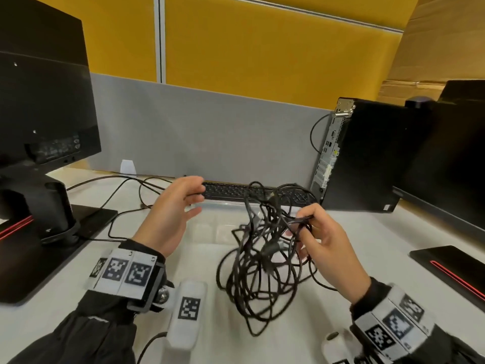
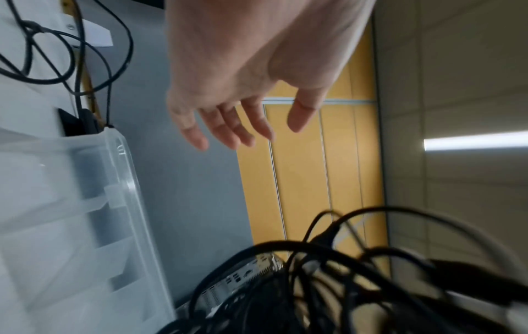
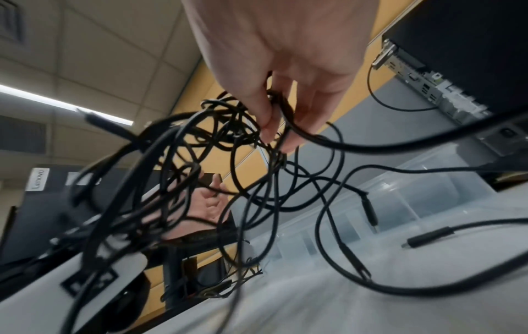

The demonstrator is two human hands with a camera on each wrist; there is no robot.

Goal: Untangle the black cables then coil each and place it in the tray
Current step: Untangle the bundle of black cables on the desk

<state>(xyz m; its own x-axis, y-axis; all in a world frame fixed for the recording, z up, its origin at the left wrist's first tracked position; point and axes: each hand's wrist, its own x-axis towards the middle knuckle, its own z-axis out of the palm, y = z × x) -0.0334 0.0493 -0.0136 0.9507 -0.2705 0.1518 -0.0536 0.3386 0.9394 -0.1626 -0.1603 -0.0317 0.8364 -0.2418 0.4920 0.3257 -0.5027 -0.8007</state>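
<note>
A tangled bundle of black cables (image 1: 265, 256) hangs in the air over the white desk, lifted by my right hand (image 1: 315, 232), which pinches a few strands near the top between thumb and fingers (image 3: 271, 117). Several plug ends dangle from the cables (image 3: 368, 210). My left hand (image 1: 181, 206) hovers to the left of the bundle, fingers relaxed and spread, holding nothing (image 2: 237, 126). The clear plastic tray (image 2: 122, 171) with inner dividers sits on the desk behind and below the bundle (image 1: 223, 227); it looks empty.
A black keyboard (image 1: 225, 191) lies behind the tray against the grey partition. A monitor on its stand (image 1: 42, 143) is at left with its own cables (image 1: 126, 190) trailing on the desk. A black computer tower (image 1: 367, 153) and another monitor stand at right.
</note>
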